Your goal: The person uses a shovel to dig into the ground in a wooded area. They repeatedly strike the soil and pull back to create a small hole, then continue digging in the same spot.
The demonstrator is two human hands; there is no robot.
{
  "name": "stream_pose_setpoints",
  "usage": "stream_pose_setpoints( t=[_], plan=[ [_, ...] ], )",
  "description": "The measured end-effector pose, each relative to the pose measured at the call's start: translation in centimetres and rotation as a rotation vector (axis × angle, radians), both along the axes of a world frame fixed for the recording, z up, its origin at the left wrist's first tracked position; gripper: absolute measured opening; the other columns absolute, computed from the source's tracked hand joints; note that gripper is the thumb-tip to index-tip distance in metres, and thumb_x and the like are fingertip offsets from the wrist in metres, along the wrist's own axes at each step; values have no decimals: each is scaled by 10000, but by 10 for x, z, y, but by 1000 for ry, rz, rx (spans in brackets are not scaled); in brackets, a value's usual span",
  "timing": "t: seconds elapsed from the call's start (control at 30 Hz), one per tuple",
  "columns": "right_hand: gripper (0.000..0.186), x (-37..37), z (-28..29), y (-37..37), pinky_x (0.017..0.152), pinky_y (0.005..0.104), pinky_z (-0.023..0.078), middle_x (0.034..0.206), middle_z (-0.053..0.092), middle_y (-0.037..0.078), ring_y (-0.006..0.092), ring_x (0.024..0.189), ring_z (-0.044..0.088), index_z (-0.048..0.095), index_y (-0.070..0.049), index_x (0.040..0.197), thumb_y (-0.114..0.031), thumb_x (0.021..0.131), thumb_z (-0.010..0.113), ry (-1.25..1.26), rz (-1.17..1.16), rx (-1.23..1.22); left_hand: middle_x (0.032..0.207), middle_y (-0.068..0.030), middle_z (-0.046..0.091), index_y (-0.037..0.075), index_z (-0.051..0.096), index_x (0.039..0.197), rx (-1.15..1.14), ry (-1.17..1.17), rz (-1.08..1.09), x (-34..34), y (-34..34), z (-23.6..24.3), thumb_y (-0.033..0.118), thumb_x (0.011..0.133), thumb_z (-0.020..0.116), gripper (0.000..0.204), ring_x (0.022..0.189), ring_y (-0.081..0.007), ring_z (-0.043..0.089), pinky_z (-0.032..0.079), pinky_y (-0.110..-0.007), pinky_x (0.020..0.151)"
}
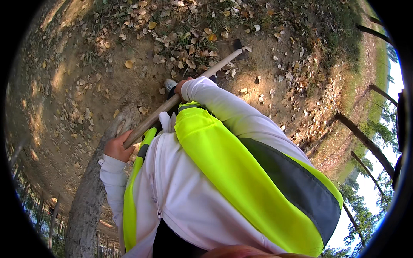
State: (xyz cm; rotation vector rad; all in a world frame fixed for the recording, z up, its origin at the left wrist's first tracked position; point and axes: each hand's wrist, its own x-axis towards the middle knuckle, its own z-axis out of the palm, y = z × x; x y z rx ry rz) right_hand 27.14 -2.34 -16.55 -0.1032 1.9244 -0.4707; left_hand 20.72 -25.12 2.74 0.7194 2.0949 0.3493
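A long, pale wooden handle point(165, 105) runs diagonally across my front from lower left to upper right. At its far end a dark, flat metal head point(239, 46) rests against the soil, so it looks like a hoe. My left hand point(118, 147) is closed round the near end of the handle, beside my hip. Farther along the shaft, my right hand point(183, 85) is wrapped about it, partly hidden by my white sleeve. A pale shoe tip point(170, 83) shows just beyond the right hand.
Bare, dry soil point(112, 64) lies ahead, with scattered fallen leaves point(189, 49) and low grass patches. A thick tree trunk point(88, 206) rises close by my left arm. Several thinner trunks point(365, 137) stand off to the right. My loose yellow vest point(219, 159) hangs over my front.
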Motion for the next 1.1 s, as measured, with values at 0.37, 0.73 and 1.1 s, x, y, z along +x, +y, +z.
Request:
stream_pose_setpoints(
  t=[0.37,0.73,1.1],
  plan=[
    [533,15,-14,34,796,434,327,970,513,30,230,935,467,503,-205,986,-358,497,648,-27,144,51,807,-140,544,111,505,976,98,11,12,9,13,-20,135,563,598,424,728,-266,536,427,-297,606],
    [431,-21,17,-31,761,385,355,882,547,68,249,871,500,531,-170,937,-354,553,600,91,72,-125,778,-156,547,67,516,936,15,68,67,-23,-12,50,74,531,584,410,697,-270,546,428,-297,592],
    [449,-17,20,2,754,390,362,900,537,49,243,880,493,527,-169,930,-371,539,617,76,60,-16,746,-136,549,90,530,909,89,62,96,-20,0,19,97,521,600,394,662,-260,542,428,-291,575]
  ],
)
